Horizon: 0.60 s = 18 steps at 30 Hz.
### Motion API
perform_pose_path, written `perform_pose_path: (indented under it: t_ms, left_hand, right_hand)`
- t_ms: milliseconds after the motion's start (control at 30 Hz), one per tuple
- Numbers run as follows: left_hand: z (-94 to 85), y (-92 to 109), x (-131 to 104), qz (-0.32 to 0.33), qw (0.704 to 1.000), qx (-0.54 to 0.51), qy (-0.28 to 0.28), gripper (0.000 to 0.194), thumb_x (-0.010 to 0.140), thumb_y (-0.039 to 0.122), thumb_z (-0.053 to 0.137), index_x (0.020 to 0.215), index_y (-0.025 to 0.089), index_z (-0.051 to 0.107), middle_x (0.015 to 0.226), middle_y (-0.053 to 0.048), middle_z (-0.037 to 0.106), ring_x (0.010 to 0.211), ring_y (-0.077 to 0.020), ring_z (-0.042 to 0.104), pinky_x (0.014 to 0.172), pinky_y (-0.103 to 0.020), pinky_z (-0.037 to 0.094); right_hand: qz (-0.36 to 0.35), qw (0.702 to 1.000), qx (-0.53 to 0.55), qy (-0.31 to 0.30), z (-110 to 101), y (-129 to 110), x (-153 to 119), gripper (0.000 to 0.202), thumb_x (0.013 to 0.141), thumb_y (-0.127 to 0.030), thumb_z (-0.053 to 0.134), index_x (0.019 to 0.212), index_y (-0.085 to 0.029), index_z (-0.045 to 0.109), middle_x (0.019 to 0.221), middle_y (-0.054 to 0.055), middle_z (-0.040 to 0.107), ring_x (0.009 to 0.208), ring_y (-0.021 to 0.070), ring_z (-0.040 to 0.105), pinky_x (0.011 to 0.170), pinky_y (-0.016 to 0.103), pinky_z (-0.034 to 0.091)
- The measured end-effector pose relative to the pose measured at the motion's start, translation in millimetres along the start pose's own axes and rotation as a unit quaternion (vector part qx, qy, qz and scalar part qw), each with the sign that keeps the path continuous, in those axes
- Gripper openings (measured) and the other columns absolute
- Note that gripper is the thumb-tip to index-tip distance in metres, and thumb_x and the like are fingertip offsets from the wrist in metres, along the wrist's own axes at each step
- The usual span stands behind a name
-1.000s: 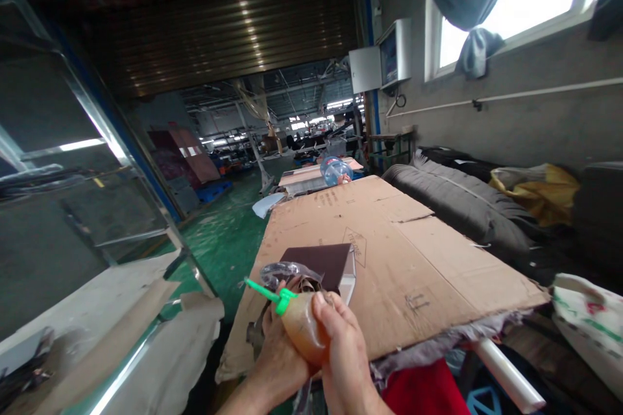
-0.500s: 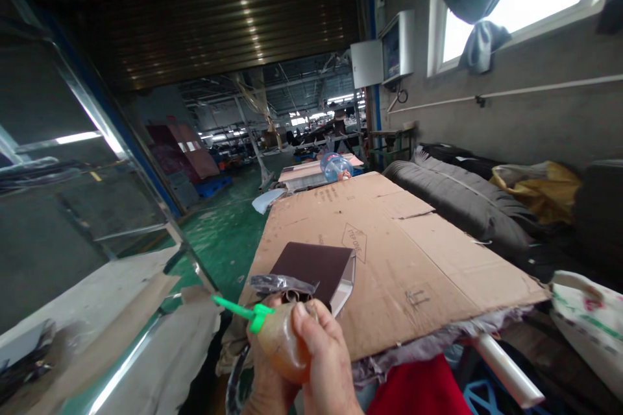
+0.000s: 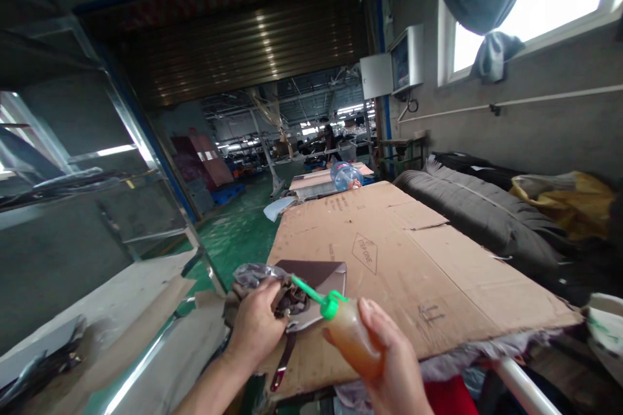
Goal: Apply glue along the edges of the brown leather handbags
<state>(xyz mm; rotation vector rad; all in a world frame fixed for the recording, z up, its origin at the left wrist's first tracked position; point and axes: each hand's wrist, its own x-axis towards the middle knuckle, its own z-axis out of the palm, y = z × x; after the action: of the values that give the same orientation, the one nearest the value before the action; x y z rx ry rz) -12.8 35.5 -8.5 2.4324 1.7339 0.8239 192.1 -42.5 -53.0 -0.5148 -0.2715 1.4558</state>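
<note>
My right hand (image 3: 389,350) is wrapped round a squeeze bottle (image 3: 357,340) of amber liquid, tilted so that its green nozzle points up and left. My left hand (image 3: 257,321) grips a bunch of dark brown pieces (image 3: 294,301), its fingertips partly hidden among them. Clear plastic film (image 3: 257,274) lies just above its knuckles. From below the bunch a narrow dark strip (image 3: 283,363) with a shiny end extends over the cardboard. Behind these is a dark brown box-like piece (image 3: 331,272) with a pale inner side, partly covered.
Cardboard (image 3: 403,259) covers the long table, with a large clear water bottle (image 3: 346,176) lying at its far end. Dark rolls of material (image 3: 467,207) line the right wall. A metal-framed rack (image 3: 204,259) stands close on the left, beside the green floor (image 3: 238,227).
My hands have separated: the left has let go of the squeeze bottle and moved to the dark brown pieces. My right hand has carried the bottle rightward. The camera view has shifted slightly.
</note>
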Motion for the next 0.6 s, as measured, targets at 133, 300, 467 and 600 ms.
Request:
perform_pose_path:
  t_ms: [133,300,467,600]
  left_hand:
    - [-51.1,-6,35,0.029,0.998,-0.02,-0.048,0.018,0.077,0.022,0.057,0.085,0.019,0.072,0.101,-0.009,0.077,0.099,-0.0275,0.07,0.088,-0.033,0.052]
    - [-102.7,8,68,-0.026,0.987,0.025,-0.16,0.035,0.082,0.05,0.066,0.091,0.018,0.077,0.081,-0.001,0.075,0.088,-0.0263,0.069,0.068,-0.025,0.043]
    - [-105.4,39,87,0.025,0.963,0.057,-0.263,0.025,0.086,0.042,0.062,0.092,0.021,0.075,0.084,0.0,0.075,0.082,-0.0217,0.067,0.067,-0.024,0.039]
    - [-63.7,67,99,0.087,0.928,0.115,-0.343,0.017,0.083,0.024,0.06,0.09,0.02,0.075,0.082,-0.002,0.072,0.077,-0.0201,0.064,0.066,-0.026,0.037]
  right_hand:
    - [0.009,0.997,-0.01,0.081,-18,-37,-5,0.047,0.052,-0.047,0.1,0.081,-0.018,0.078,0.094,0.009,0.075,0.081,0.0296,0.07,0.083,0.052,0.062]
    - [0.042,0.987,-0.023,0.155,-32,-74,-12,0.058,0.038,-0.047,0.1,0.084,-0.017,0.082,0.108,0.018,0.076,0.101,0.0408,0.071,0.089,0.053,0.061]
    - [0.065,0.983,-0.064,0.157,-52,-96,-17,0.056,0.044,-0.051,0.097,0.086,-0.016,0.083,0.109,0.023,0.077,0.096,0.0431,0.074,0.09,0.054,0.061]
    - [0.004,0.986,-0.106,0.131,-81,-96,-19,0.047,0.061,-0.049,0.092,0.093,-0.016,0.083,0.103,0.025,0.078,0.08,0.0417,0.076,0.063,0.051,0.064]
